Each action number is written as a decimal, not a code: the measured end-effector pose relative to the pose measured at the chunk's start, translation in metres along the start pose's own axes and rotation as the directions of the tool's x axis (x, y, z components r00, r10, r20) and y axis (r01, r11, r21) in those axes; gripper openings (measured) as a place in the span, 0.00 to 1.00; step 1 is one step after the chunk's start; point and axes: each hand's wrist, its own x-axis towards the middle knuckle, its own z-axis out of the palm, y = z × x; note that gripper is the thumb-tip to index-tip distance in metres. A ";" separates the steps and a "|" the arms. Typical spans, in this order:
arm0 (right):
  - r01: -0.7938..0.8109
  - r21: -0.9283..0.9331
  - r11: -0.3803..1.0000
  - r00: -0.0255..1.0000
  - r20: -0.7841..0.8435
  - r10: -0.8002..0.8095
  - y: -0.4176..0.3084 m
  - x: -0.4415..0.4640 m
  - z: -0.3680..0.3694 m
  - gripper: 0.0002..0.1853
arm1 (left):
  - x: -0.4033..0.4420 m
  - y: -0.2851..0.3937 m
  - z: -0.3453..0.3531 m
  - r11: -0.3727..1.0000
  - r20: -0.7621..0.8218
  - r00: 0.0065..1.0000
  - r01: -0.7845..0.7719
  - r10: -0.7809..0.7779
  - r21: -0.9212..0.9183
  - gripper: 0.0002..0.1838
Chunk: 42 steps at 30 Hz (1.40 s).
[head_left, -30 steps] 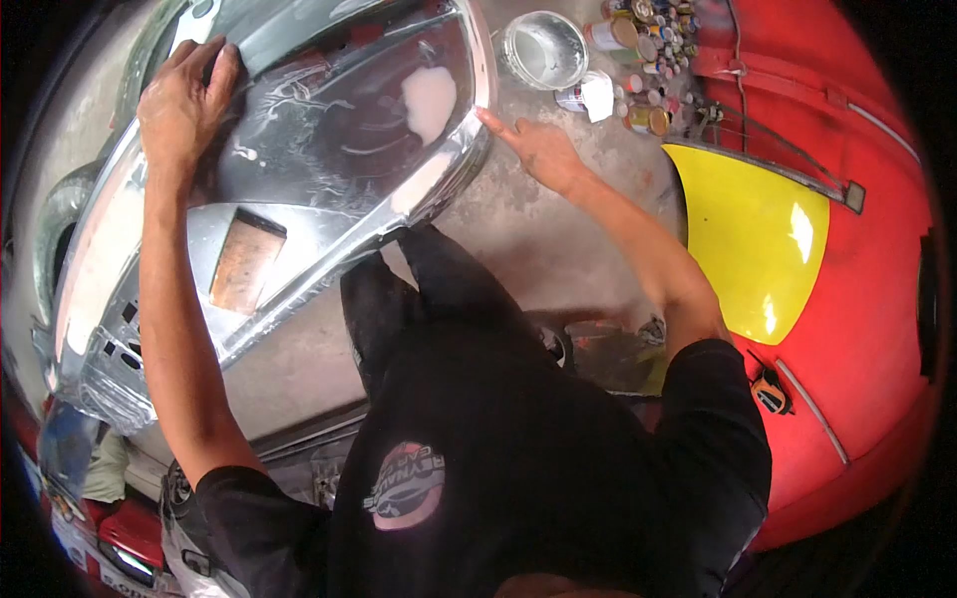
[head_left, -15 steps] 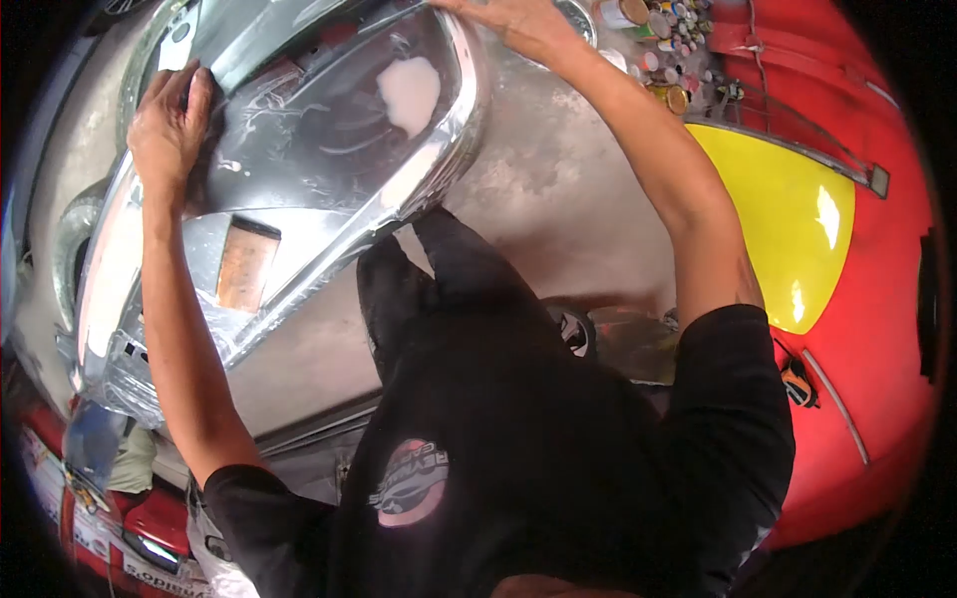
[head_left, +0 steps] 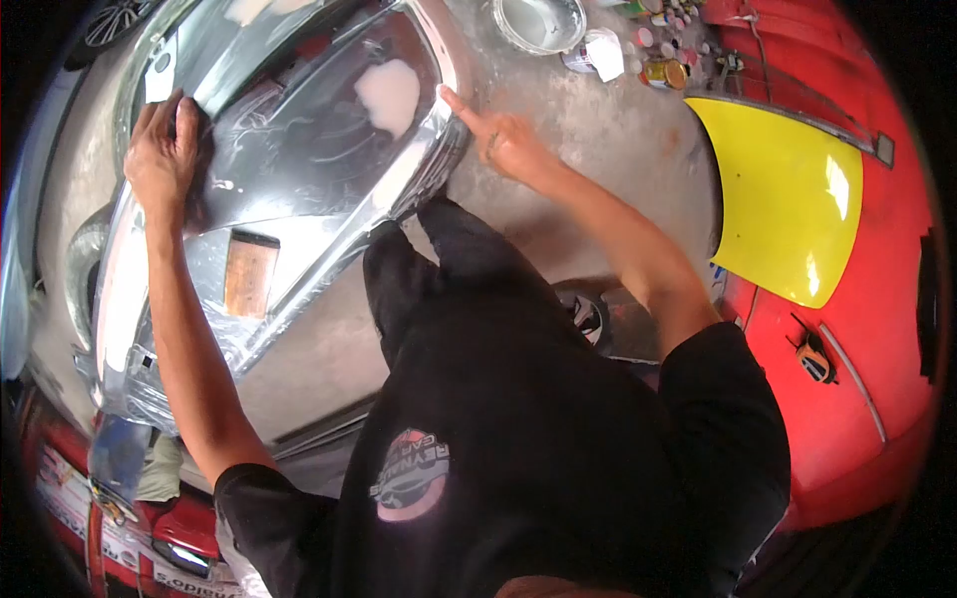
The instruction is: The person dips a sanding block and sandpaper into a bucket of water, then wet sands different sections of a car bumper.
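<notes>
A large silver-grey car body panel [head_left: 289, 179] lies in front of me, with pale filler patches on it. My left hand [head_left: 162, 159] holds its left frame, fingers curled over the edge and thumb on the near side. On the panel's right rim rests the outstretched index finger of my right hand [head_left: 506, 143]; the other fingers are partly bent and grasp nothing. A whitish filler patch [head_left: 389, 98] lies just left of that fingertip. Nearer to me, a flat wooden block [head_left: 251, 274] with a dark end sits on the panel, untouched by either hand.
At the top stand a bucket [head_left: 540, 22] of pale liquid, a white container [head_left: 601, 55] and several cans and bottles. A yellow panel [head_left: 793, 199] and a tape measure [head_left: 815, 359] lie on a red car surface [head_left: 857, 429] at right. A wheel is behind my legs.
My right hand has come down and nearer along the panel's right rim, its index finger now pointing at the edge. My left hand keeps its hold. The view has shifted slightly, showing the bucket.
</notes>
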 end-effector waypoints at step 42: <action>-0.158 -0.068 0.985 0.985 0.065 0.162 -0.011 -0.011 -0.021 0.43 | 0.000 0.002 -0.002 0.993 -0.078 0.991 -0.105 0.109 0.054 0.21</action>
